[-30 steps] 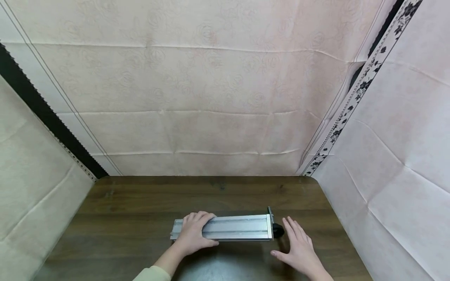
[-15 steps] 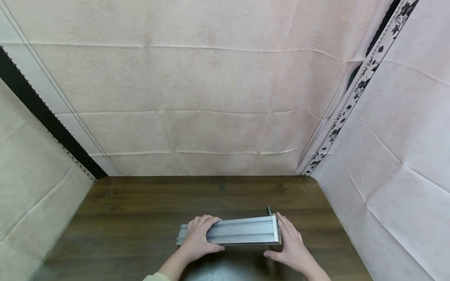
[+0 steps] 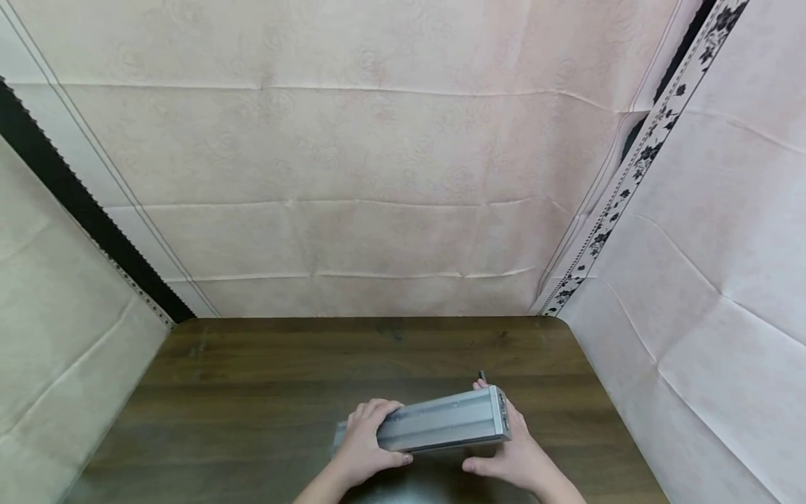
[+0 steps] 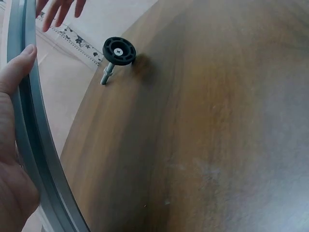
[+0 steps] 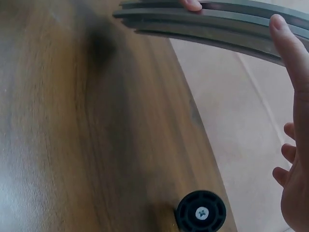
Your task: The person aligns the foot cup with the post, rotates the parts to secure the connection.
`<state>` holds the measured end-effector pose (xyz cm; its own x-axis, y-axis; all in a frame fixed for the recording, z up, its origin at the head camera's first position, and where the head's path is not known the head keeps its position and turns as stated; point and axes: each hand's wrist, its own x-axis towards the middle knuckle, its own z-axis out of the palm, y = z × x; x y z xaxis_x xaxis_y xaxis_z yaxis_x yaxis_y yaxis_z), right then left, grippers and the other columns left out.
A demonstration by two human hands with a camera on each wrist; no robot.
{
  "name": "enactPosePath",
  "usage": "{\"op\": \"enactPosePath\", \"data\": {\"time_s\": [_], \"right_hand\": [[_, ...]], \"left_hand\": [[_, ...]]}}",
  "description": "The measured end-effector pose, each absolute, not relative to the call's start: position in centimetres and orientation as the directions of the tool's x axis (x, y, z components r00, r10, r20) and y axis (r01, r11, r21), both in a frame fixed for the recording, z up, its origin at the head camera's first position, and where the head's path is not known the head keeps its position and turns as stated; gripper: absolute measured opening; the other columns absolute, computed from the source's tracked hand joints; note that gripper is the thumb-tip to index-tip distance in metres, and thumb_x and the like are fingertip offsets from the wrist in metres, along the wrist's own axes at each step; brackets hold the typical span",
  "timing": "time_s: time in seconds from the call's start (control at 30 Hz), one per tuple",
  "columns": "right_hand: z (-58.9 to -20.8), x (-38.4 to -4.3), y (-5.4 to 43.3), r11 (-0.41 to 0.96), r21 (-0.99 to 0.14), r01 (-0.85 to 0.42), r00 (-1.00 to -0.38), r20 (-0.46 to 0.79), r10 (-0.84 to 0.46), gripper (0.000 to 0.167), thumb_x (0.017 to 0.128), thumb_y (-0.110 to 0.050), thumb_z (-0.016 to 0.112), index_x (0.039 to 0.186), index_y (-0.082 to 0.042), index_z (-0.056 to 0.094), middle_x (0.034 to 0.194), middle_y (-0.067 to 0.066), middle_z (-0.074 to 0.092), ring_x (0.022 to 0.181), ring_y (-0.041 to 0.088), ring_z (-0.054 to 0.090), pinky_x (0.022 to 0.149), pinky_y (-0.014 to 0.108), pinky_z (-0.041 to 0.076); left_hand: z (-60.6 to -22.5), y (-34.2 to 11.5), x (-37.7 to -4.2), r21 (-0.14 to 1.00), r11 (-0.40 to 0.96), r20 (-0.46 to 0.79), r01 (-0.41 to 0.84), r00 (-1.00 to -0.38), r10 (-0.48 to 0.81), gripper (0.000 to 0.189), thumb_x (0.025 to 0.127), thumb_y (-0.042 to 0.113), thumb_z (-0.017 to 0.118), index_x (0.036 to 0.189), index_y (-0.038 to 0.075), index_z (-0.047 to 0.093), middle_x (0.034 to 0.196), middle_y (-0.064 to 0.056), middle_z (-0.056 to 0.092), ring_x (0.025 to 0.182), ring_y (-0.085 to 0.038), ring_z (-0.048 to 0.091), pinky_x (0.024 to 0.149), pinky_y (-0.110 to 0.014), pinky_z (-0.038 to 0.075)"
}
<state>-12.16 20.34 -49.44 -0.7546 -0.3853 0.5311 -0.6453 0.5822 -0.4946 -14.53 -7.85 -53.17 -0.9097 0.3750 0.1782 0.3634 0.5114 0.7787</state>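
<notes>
My left hand (image 3: 368, 442) grips a long grooved aluminium profile (image 3: 443, 421) near its left part, thumb on the near side. The bar is raised and slanted above the table, its right end face turned partly into sight. At that end my right hand (image 3: 519, 451) is spread with fingers behind the bar and thumb apart below it; whether it touches the metal I cannot tell. A levelling foot (image 4: 119, 51), a black round disc with a threaded bolt, lies tilted on the table below the bar. In the head view only its bolt tip (image 3: 482, 376) shows.
The brown wooden table (image 3: 283, 364) has a far edge with rounded corners. Pale patterned cloth (image 3: 378, 175) hangs behind it, with more cloth at the left (image 3: 63, 350) and right (image 3: 711, 315) sides.
My left hand has lifted the profile, moved it right and toward me, and tilted it. My right hand has come up to its right end. The levelling foot's black disc is now hidden behind the bar.
</notes>
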Motion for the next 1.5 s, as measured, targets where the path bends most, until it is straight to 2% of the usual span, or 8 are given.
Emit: {"op": "enactPosePath", "data": {"time_s": [0.07,0.13,0.2,0.43,0.63,0.8,1.13,1.5], "right_hand": [[-49.2,-12.1,20.2,0.528,-0.537,-0.658,-0.751,0.528,-0.398,0.108,0.068,-0.065,0.069,0.144,0.001,0.028,0.146,0.015,0.035,0.129,0.027,0.037,0.098,0.044,0.035],[-48.9,-11.9,20.0,0.498,-0.586,-0.640,-0.769,0.495,-0.405,0.109,0.069,-0.063,0.069,0.146,-0.001,0.024,0.148,0.012,0.032,0.132,0.022,0.032,0.103,0.031,0.027],[-48.5,-11.7,19.8,0.466,-0.632,-0.619,-0.784,0.457,-0.421,0.107,0.071,-0.057,0.072,0.148,-0.005,0.021,0.150,0.011,0.028,0.134,0.018,0.029,0.104,0.026,0.023],[-47.3,-11.3,18.6,0.361,-0.735,-0.574,-0.802,0.414,-0.430,0.102,0.076,-0.054,0.070,0.150,-0.010,0.014,0.150,0.011,0.026,0.128,0.012,0.036,0.099,0.030,0.033],[-46.6,-11.1,17.6,0.323,-0.734,-0.597,-0.784,0.449,-0.428,0.095,0.079,-0.050,0.069,0.149,-0.007,0.019,0.151,0.013,0.025,0.135,0.015,0.026,0.103,0.027,0.028],[-46.1,-11.2,16.9,0.325,-0.725,-0.607,-0.780,0.465,-0.419,0.094,0.079,-0.054,0.066,0.148,-0.008,0.021,0.152,0.008,0.025,0.135,0.015,0.027,0.103,0.027,0.029],[-45.4,-11.2,15.8,0.297,-0.766,-0.570,-0.806,0.451,-0.384,0.087,0.083,-0.053,0.063,0.147,-0.007,0.025,0.148,0.015,0.031,0.133,0.012,0.030,0.103,0.024,0.027],[-44.2,-11.2,14.6,0.280,-0.794,-0.540,-0.817,0.412,-0.404,0.087,0.085,-0.061,0.051,0.150,-0.014,0.018,0.148,0.010,0.032,0.131,0.022,0.034,0.099,0.035,0.035]], "left_hand": [[-53.3,-7.7,-14.3,0.798,0.492,0.170,0.349,-0.912,0.372,0.068,0.063,0.042,0.082,0.123,0.030,0.053,0.119,0.013,0.047,0.107,-0.015,0.038,0.087,-0.046,0.029],[-53.3,-7.6,-14.1,0.818,0.469,0.161,0.334,-0.915,0.371,0.069,0.064,0.042,0.082,0.124,0.030,0.053,0.119,0.014,0.047,0.107,-0.016,0.038,0.087,-0.046,0.028],[-53.3,-7.5,-13.9,0.840,0.443,0.148,0.313,-0.918,0.367,0.068,0.065,0.040,0.082,0.125,0.028,0.052,0.120,0.014,0.047,0.108,-0.016,0.037,0.086,-0.046,0.028],[-53.5,-7.3,-13.5,0.869,0.402,0.147,0.289,-0.926,0.348,0.070,0.065,0.038,0.082,0.127,0.024,0.052,0.120,0.012,0.048,0.108,-0.017,0.037,0.086,-0.045,0.028],[-53.5,-7.6,-13.2,0.909,0.347,0.099,0.232,-0.927,0.361,0.069,0.067,0.040,0.080,0.128,0.024,0.051,0.121,0.009,0.048,0.108,-0.020,0.036,0.083,-0.044,0.028],[-53.7,-7.5,-13.0,0.920,0.309,0.126,0.240,-0.929,0.347,0.067,0.066,0.037,0.081,0.125,0.027,0.051,0.120,0.007,0.048,0.109,-0.021,0.036,0.083,-0.042,0.030],[-53.7,-7.2,-12.4,0.939,0.240,0.156,0.246,-0.927,0.341,0.065,0.067,0.027,0.081,0.124,0.029,0.050,0.121,0.005,0.047,0.109,-0.017,0.038,0.087,-0.035,0.034],[-53.9,-6.7,-11.6,0.962,0.122,0.187,0.245,-0.914,0.360,0.066,0.067,0.020,0.081,0.124,0.024,0.048,0.118,-0.001,0.046,0.102,-0.016,0.045,0.084,-0.027,0.036]]}}
